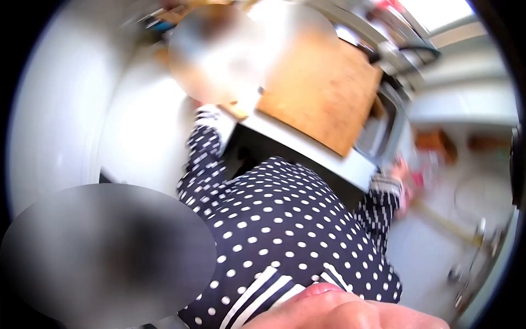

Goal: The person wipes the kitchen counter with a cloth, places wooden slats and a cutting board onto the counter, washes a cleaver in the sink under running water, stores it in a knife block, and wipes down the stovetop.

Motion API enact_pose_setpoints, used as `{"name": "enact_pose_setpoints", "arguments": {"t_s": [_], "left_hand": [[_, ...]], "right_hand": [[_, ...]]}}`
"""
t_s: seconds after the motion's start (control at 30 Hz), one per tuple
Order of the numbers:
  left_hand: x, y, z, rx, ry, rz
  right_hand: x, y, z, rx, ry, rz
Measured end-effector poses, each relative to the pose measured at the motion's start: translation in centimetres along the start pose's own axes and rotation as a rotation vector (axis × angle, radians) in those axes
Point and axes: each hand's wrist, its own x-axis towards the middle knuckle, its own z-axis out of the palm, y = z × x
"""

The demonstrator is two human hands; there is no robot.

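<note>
Two hands are at work, and the right hand (pixel 400 169) is off to the side, past the end of the worktop (pixel 285 137). It is so blurry that I cannot tell if its fingers are spread, pressed together or pinching something. Just beside it, maybe in its grip, is a pink-and-clear thing (pixel 421 174), just out from the fingers. I can't tell what it is. It looks see-through in parts, so my guess is thin plastic, light to lift and a bit bendy, and perhaps slippery if it is wet. If it is glass, it could break, so a soft squeeze is best. The pink part, close to the fingers, looks like a good place to hold. The left hand (pixel 200 102) is nearly all lost in a foggy patch, so I can't tell how its fingers are either, or if they hold anything. Near its striped cuff (pixel 207 114) lies a small wooden piece (pixel 235 111). Farther out, between the two arms, a big wooden board (pixel 329 93) lies on the worktop. It looks hard, flat and heavy, so I would hold it by two edges. Next to it is a grey sink (pixel 378 134).
</note>
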Motion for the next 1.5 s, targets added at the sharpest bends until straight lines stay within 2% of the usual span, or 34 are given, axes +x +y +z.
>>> {"name": "enact_pose_setpoints", "arguments": {"t_s": [0.03,0.07,0.1,0.2,0.27,0.3,0.33,0.37,0.43,0.5,0.53,0.6,0.63,0.67,0.7,0.73,0.77,0.8,0.87,1.0,1.13,1.2,1.23,1.33,1.4,1.5], "left_hand": [[3.3,-4.2,3.2,-0.435,0.07,-0.275],[0.8,-0.5,0.8,-0.003,0.133,-0.145],[0.7,-0.6,1.0,0.173,0.194,-0.042],[0.1,0.6,0.3,0.093,0.204,-0.092],[3.2,-3.8,1.6,0.016,0.213,0.009],[1.5,-1.2,0.5,0.019,0.238,-0.067],[1.2,-0.7,-0.3,-0.012,0.172,-0.029],[0.8,-0.8,0.0,0.087,0.248,0.019],[0.5,0.0,-0.3,0.075,0.238,-0.066],[0.4,0.1,-0.3,0.045,0.201,-0.107],[0.3,0.3,-0.1,0.08,0.177,-0.126],[1.5,-1.2,0.9,0.07,0.146,-0.137],[1.6,-1.8,1.4,-0.089,0.173,-0.105],[2.3,-4.1,2.7,-0.145,0.266,-0.038],[0.7,-1.7,1.3,-0.138,0.299,0.027],[0.1,-0.9,0.2,0.004,0.302,0.026],[-0.3,-0.3,-0.9,0.036,0.249,-0.05],[-1.5,0.2,-1.1,0.185,0.459,-0.045],[-2.7,-0.9,-2.4,0.262,0.517,-0.158],[-5.9,-6.7,-7.9,0.332,0.624,-0.273],[-8.6,-12.4,-14.2,0.397,0.674,-0.391],[-9.2,-14.8,-16.6,0.414,0.692,-0.425],[-9.2,-15.9,-17.5,0.406,0.671,-0.431],[-9.5,-17.7,-19.1,0.382,0.62,-0.419],[-9.8,-17.8,-19.5,0.378,0.618,-0.387],[-10.5,-17.1,-19.9,0.332,0.572,-0.375]], "right_hand": [[-0.2,-0.3,-0.8,-0.089,0.023,-0.004],[0.0,0.1,-1.1,-0.183,0.125,-0.056],[0.0,-1.7,-2.8,-0.19,0.112,0.007],[0.2,-1.6,-4.1,-0.235,0.226,0.022],[0.8,2.6,-2.6,-0.188,0.26,0.044],[1.7,4.4,-2.5,-0.227,0.204,0.107],[2.3,6.0,-1.9,-0.165,0.193,0.144],[4.2,7.3,-2.3,-0.175,0.099,0.143],[6.9,12.5,-0.7,-0.349,-0.038,0.179],[7.6,8.6,-0.9,-0.588,-0.05,0.313],[8.2,7.6,-0.5,-0.59,0.057,0.258],[9.3,3.5,0.5,-0.441,0.162,0.105],[10.5,1.9,1.5,-0.366,0.159,-0.09],[10.1,-3.9,1.5,-0.301,0.157,-0.211],[9.7,-9.1,1.6,-0.183,0.127,-0.316],[9.4,-13.9,2.3,-0.065,0.094,-0.419],[8.6,-18.0,3.4,0.134,-0.005,-0.43],[7.6,-21.8,4.5,0.328,-0.105,-0.433],[5.0,-28.8,6.3,0.351,-0.211,-0.667],[-3.3,-39.8,10.0,0.52,-0.519,-0.864],[-7.9,-47.7,14.2,0.462,-0.709,-1.035],[-8.9,-50.1,18.9,0.372,-0.594,-1.138],[-9.9,-51.9,19.8,0.284,-0.452,-1.174],[-11.1,-55.4,22.7,-0.074,-0.306,-1.088],[-12.2,-56.8,23.5,-0.243,-0.358,-0.95],[-12.4,-55.7,29.3,-0.147,-0.321,-1.018]]}}
